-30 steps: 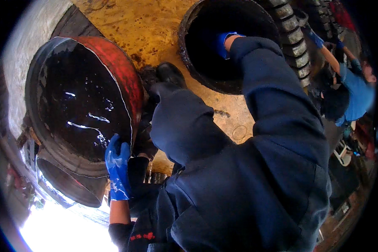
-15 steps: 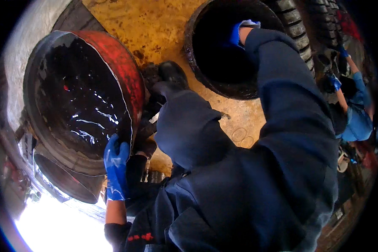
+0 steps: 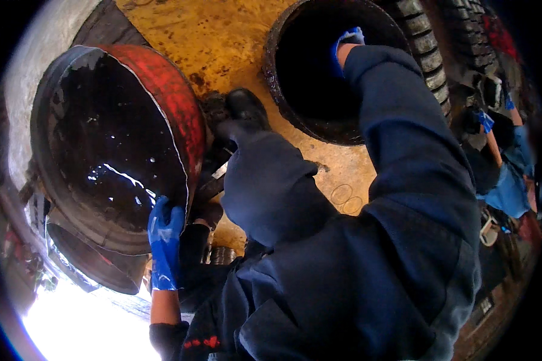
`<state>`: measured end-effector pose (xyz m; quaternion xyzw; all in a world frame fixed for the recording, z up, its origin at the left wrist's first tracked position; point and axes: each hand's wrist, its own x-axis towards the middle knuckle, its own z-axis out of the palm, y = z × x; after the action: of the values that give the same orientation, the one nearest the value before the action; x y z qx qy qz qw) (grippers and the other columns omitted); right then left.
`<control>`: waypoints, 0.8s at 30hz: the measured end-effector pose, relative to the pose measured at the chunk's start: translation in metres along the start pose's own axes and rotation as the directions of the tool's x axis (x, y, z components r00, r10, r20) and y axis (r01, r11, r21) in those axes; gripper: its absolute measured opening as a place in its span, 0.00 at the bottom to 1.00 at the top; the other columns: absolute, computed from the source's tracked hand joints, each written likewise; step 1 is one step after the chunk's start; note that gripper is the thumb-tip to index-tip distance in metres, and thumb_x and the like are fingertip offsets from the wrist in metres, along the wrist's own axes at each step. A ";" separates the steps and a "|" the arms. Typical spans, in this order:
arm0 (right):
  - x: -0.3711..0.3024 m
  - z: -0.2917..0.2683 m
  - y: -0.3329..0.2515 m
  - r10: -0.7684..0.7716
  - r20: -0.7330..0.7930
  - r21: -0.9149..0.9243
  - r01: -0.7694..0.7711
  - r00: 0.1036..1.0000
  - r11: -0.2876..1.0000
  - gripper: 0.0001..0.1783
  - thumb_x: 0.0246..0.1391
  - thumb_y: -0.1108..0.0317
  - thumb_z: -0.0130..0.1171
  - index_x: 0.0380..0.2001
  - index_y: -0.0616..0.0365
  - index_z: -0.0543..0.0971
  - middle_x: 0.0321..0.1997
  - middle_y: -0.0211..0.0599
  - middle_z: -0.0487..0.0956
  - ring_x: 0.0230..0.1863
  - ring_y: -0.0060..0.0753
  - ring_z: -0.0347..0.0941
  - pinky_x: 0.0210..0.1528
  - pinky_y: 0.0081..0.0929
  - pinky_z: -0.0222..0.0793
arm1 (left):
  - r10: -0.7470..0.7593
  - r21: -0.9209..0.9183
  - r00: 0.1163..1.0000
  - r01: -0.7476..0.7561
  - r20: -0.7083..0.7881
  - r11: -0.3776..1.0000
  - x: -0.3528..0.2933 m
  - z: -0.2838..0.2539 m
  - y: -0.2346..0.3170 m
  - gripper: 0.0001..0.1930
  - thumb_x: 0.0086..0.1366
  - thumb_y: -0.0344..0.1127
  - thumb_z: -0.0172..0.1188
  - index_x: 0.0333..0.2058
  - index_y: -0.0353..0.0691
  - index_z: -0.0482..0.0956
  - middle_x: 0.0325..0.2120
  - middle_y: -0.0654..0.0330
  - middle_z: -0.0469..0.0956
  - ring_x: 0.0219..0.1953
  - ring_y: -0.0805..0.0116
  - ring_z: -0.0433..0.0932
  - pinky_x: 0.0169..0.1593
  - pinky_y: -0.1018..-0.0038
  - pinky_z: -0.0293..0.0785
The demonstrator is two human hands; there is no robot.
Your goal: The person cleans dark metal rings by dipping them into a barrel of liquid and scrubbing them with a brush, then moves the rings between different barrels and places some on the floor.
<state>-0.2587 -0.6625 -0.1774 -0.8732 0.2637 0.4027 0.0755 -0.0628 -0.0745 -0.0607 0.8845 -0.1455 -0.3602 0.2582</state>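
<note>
My left hand (image 3: 165,234), in a blue glove, grips the near rim of a cut red drum (image 3: 176,90), its fingers lying over the edge. Dark liquid (image 3: 105,138) with bright reflections fills the drum's inside. My right arm reaches forward into a round black tub (image 3: 275,90). Of my right hand (image 3: 347,43), only the blue glove's cuff and the wrist show; the fingers are lost in the dark interior, so what they touch is hidden.
Large treaded tyres (image 3: 426,45) stand right of the tub. Thin rings (image 3: 343,195) lie on the stained yellow floor (image 3: 223,36) near my leg. At the far right another person in blue (image 3: 509,186) works with gloved hands. A second dark basin (image 3: 90,256) sits behind the drum.
My right hand has shifted slightly within the tub. The reflections on the drum's liquid have changed shape. My left hand stays on the rim. The other person's arms have moved.
</note>
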 end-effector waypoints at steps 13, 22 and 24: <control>0.048 0.021 -0.017 -0.150 -0.038 0.062 0.152 0.988 0.986 0.24 0.60 0.47 0.60 0.50 0.52 0.83 0.55 0.42 0.82 0.51 0.43 0.79 0.48 0.44 0.74 | -0.166 -0.150 0.983 0.176 0.077 0.973 0.001 0.000 0.011 0.26 0.67 0.33 0.63 0.61 0.29 0.73 0.49 0.49 0.81 0.50 0.64 0.80 0.54 0.68 0.77; 0.071 0.044 -0.054 -0.329 -0.004 0.001 0.329 0.944 0.944 0.27 0.60 0.45 0.60 0.53 0.53 0.83 0.57 0.42 0.82 0.54 0.43 0.78 0.52 0.43 0.74 | -0.235 -0.188 0.970 0.242 0.061 0.952 -0.001 0.001 0.019 0.26 0.67 0.33 0.63 0.61 0.29 0.72 0.47 0.52 0.82 0.47 0.67 0.81 0.51 0.72 0.78; 0.071 0.046 -0.056 -0.329 -0.013 0.010 0.329 0.944 0.944 0.28 0.60 0.45 0.60 0.53 0.53 0.82 0.57 0.42 0.82 0.54 0.44 0.78 0.52 0.42 0.74 | -0.238 -0.161 0.968 0.248 0.079 0.955 -0.001 -0.002 0.020 0.26 0.67 0.33 0.63 0.62 0.28 0.72 0.47 0.52 0.82 0.47 0.67 0.81 0.51 0.73 0.78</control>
<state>-0.2222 -0.6276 -0.2653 -0.9069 0.1170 0.3778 0.1454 -0.0634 -0.0901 -0.0476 0.8595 -0.0120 -0.4261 0.2819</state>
